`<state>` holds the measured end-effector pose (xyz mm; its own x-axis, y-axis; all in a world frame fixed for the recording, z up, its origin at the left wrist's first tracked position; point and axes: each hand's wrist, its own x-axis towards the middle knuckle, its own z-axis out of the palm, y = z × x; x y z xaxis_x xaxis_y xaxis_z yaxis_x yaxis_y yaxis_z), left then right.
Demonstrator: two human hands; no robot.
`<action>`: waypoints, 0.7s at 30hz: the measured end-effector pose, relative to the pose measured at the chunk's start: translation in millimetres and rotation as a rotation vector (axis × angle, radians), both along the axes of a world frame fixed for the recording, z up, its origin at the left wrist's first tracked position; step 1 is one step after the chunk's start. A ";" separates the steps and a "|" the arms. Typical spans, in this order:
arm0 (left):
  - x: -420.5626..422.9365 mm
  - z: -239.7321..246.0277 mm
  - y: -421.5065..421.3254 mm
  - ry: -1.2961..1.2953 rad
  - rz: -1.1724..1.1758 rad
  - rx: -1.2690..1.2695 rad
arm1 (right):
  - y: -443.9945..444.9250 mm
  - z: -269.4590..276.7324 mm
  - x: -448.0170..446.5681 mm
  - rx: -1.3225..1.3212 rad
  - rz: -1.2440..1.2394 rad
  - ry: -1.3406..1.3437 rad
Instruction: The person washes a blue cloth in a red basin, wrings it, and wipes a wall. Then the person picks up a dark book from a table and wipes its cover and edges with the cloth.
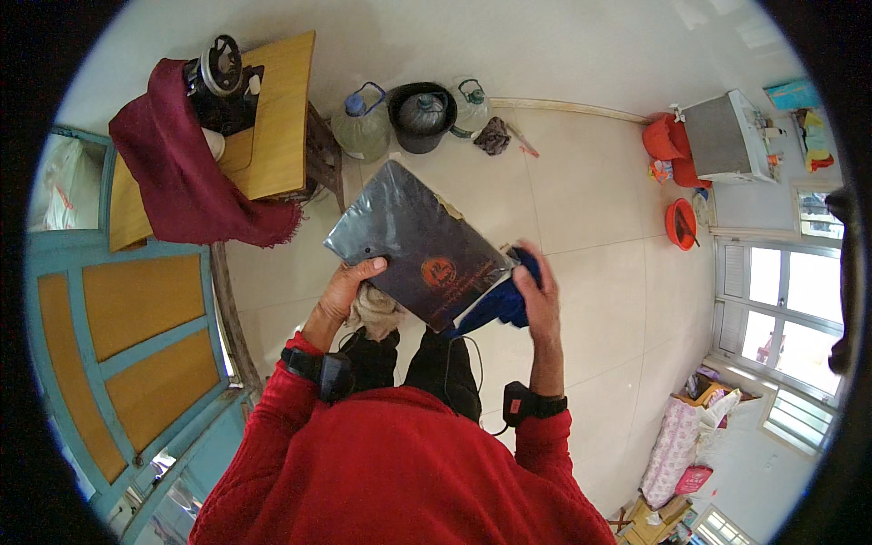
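Observation:
Before me is a dark flat booklet or folder [415, 235] in a glossy clear cover, tilted, with an orange emblem and writing on its face. My left hand [347, 289] grips its near left edge, thumb on top and fingers hidden underneath. Below that hand appears a crumpled beige cloth [375, 313]; whether the fingers hold it I cannot tell. At the folder's right end, my right hand [541, 293] is closed around a dark blue cloth [501, 300], which lies against the edge and hangs beneath it. The right hand is slightly blurred.
A sewing machine [221, 88] stands on a wooden table [283, 129] at upper left, draped with maroon cloth [170, 157]. Along the wall are large water bottles [361, 129], a black bucket [419, 139] and a dark rag [492, 136]. A red basin [681, 225] sits far right.

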<state>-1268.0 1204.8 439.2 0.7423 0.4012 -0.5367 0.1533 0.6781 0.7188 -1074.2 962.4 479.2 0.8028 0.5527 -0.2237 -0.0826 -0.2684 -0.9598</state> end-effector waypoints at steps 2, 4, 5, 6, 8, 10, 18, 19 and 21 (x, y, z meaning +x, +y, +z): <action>-3.2 6.8 4.3 0.041 0.020 0.015 | 0.8 14.5 11.9 -0.102 -0.024 -0.375; -6.1 15.4 9.1 0.012 0.009 0.015 | 9.0 30.2 17.8 -0.181 -0.054 -0.552; -6.8 19.7 10.5 0.036 0.016 0.038 | 16.9 36.6 18.1 -0.182 0.027 -0.612; -6.7 23.7 10.2 0.015 0.026 0.010 | 25.9 42.0 16.9 -0.188 0.085 -0.656; -5.3 30.6 8.4 -0.009 0.010 0.025 | 46.4 48.8 11.0 -0.215 0.200 -0.758; -2.9 36.0 6.2 -0.006 -0.014 0.060 | 66.3 50.0 3.1 -0.210 0.290 -0.851; -2.9 45.4 7.7 0.043 -0.125 0.126 | 83.2 34.6 0.1 -0.173 0.298 -0.676; -3.2 44.6 8.3 0.026 -0.132 0.109 | 81.7 32.4 1.6 -0.152 0.304 -0.635; -3.3 41.7 9.4 0.019 -0.138 0.115 | 79.7 27.9 4.1 -0.093 0.296 -0.543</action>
<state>-1271.2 1214.2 481.0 0.7845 0.3560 -0.5078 0.2538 0.5627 0.7867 -1070.1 1042.1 507.1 0.6312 0.7670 0.1153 0.5007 -0.2894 -0.8158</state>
